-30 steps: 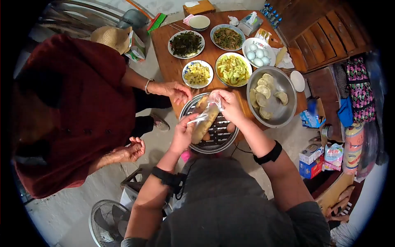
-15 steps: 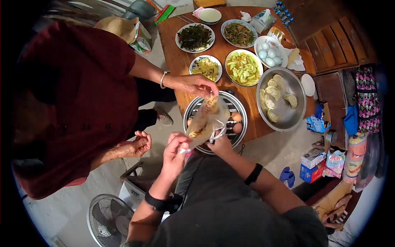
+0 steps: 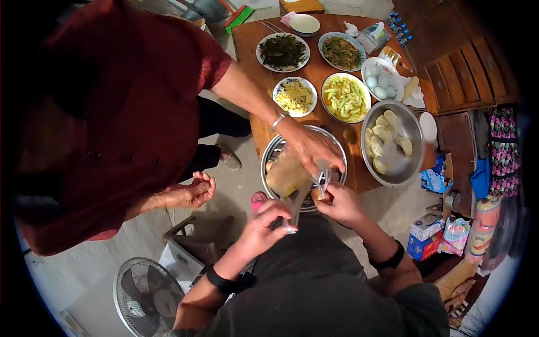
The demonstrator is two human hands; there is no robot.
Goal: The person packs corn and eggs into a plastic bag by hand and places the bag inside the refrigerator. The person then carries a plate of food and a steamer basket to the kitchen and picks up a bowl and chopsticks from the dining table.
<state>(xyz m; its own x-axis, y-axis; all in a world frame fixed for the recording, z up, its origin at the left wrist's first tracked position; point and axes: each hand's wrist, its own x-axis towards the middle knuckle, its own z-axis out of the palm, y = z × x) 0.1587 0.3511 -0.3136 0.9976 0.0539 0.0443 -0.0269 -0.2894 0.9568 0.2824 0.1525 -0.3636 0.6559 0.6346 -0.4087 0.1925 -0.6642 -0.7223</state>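
Left hand (image 3: 263, 226), right hand (image 3: 345, 205) both pinch bag (image 3: 289, 173) over steamer (image 3: 265, 160), near edge of worktop (image 3: 246, 56). Best: mouth held wide, taut.

Reads as a home, dining area. Wooden table (image 3: 247, 49) beyond both hands, set with cooked vegetables (image 3: 345, 98); basin (image 3: 403, 165) of dumplings (image 3: 382, 133) right of the right hand (image 3: 342, 205). Wooden drawers (image 3: 463, 77) farther right, past the basin. Floor fan (image 3: 147, 295) left of and nearer the body than the left hand (image 3: 263, 227). Broom (image 3: 240, 18) well beyond that hand. Domestic furnishings throughout.
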